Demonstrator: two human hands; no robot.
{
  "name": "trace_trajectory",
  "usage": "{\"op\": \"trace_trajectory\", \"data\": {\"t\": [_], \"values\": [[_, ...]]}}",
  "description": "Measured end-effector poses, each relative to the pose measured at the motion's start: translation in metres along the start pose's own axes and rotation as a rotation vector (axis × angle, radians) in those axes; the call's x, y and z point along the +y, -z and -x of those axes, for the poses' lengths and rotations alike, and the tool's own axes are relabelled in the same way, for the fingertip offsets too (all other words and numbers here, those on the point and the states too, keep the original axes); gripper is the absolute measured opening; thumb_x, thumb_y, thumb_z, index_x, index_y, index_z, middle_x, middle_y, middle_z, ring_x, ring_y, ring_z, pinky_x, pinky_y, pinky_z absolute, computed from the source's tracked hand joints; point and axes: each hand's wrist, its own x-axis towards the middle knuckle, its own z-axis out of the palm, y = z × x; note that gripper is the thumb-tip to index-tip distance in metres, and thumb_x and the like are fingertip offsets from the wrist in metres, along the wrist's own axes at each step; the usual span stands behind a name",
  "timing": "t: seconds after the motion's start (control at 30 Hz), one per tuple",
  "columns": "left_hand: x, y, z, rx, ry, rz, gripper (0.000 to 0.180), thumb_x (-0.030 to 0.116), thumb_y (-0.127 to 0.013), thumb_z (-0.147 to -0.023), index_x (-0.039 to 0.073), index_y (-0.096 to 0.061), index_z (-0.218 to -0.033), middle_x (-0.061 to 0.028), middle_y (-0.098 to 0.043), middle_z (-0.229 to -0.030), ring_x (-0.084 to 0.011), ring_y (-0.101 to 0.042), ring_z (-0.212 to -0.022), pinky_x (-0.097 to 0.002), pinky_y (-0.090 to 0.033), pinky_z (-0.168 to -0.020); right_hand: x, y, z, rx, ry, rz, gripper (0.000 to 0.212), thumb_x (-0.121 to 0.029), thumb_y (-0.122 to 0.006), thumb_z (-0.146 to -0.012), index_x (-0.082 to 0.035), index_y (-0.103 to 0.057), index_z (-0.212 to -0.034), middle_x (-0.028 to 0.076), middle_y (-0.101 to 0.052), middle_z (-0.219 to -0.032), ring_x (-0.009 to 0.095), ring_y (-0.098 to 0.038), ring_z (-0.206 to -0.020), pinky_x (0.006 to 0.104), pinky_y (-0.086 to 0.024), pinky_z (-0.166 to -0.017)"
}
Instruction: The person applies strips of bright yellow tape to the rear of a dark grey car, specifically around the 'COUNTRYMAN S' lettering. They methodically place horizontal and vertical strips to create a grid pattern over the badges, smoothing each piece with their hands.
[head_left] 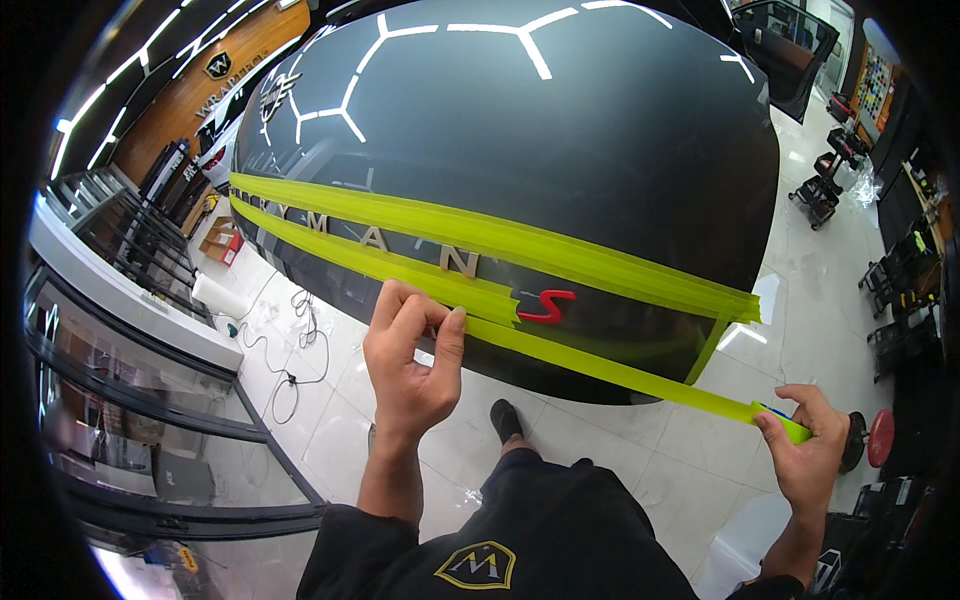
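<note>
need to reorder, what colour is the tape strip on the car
Bright yellow-green tape, clearest in the head view.

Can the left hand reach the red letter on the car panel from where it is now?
Probably yes: the left hand presses the tape just beside the red letter, and nothing lies between them.

**White tiled floor under a dark car**

A glossy white tiled floor carries a dark car. A thin black cable loops across the tiles at left, near cardboard boxes. Black wheeled carts stand on the floor at right.
</note>
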Motion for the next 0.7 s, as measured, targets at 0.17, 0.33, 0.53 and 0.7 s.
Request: {"op": "trace_trajectory", "data": {"t": [0.17,0.33,0.53,0.7], "values": [[0.0,-0.001,-0.005,-0.01,0.021,-0.031,0.017,0.004,-0.07,-0.092,-0.002,-0.061,-0.079,-0.0074,-0.053,-0.081,-0.0153,-0.057,-0.064,-0.0246,-0.046,-0.056,0.0,-0.008,-0.009,-0.012,-0.064,-0.051,0.028,-0.008,-0.087,-0.078,-0.002,-0.07,-0.1,0.006,-0.053,-0.055,0.011,-0.045,-0.049,0.0293,-0.032,-0.05],[0.002,0.0,-0.01,-0.048,0.079,-0.024,0.018,0.005,-0.071,-0.092,-0.001,-0.061,-0.079,-0.0073,-0.054,-0.081,-0.014,-0.057,-0.062,-0.0241,-0.046,-0.056,0.002,-0.013,-0.013,0.018,-0.006,-0.015,0.029,-0.007,-0.087,-0.077,-0.002,-0.07,-0.1,0.004,-0.051,-0.054,0.01,-0.043,-0.049,0.0296,-0.029,-0.05],[0.004,0.0,-0.011,-0.046,0.088,-0.014,0.017,0.006,-0.072,-0.092,0.0,-0.062,-0.079,-0.0068,-0.054,-0.081,-0.0128,-0.056,-0.06,-0.0237,-0.044,-0.053,0.005,-0.014,-0.014,0.057,-0.033,-0.017,0.031,-0.005,-0.087,-0.076,-0.003,-0.07,-0.102,0.004,-0.05,-0.053,0.01,-0.043,-0.048,0.029,-0.029,-0.051],[0.004,-0.002,-0.011,-0.049,0.076,-0.066,0.017,0.006,-0.073,-0.091,0.0,-0.062,-0.079,-0.0071,-0.055,-0.082,-0.0141,-0.055,-0.06,-0.025,-0.044,-0.053,0.004,-0.015,-0.015,0.052,-0.016,-0.022,0.032,-0.004,-0.086,-0.076,-0.003,-0.07,-0.104,0.004,-0.052,-0.053,0.009,-0.044,-0.048,0.0284,-0.029,-0.05]]}}
